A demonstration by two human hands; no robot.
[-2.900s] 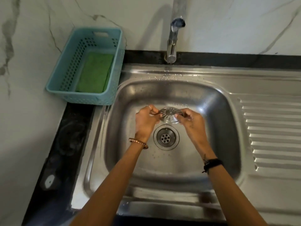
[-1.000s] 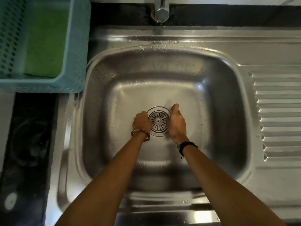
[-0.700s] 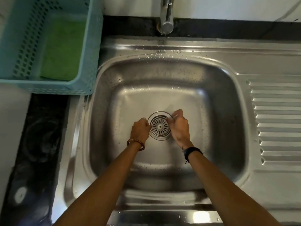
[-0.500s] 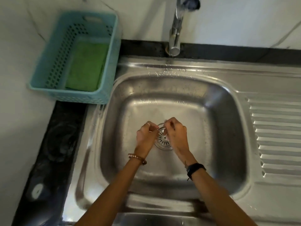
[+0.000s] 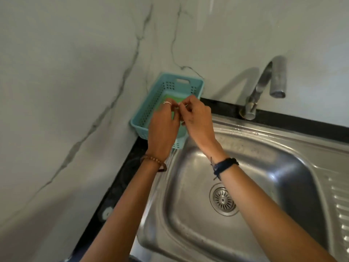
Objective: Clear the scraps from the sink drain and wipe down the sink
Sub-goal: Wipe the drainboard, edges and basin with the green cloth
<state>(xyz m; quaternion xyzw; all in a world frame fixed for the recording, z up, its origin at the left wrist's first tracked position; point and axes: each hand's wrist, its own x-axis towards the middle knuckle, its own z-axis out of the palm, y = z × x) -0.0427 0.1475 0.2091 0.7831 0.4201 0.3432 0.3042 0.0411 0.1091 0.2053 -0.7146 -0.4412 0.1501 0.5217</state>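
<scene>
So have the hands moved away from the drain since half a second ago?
Yes. Both the left hand and right hand have left the drain strainer and now meet over the blue basket at the sink's back-left corner.

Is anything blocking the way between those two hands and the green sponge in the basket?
Nothing visible. The left hand and right hand hover right above the open-topped turquoise plastic basket, where the green sponge lies uncovered.

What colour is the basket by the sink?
The basket is light blue-green, seen in the head view, with a green pad inside.
</scene>
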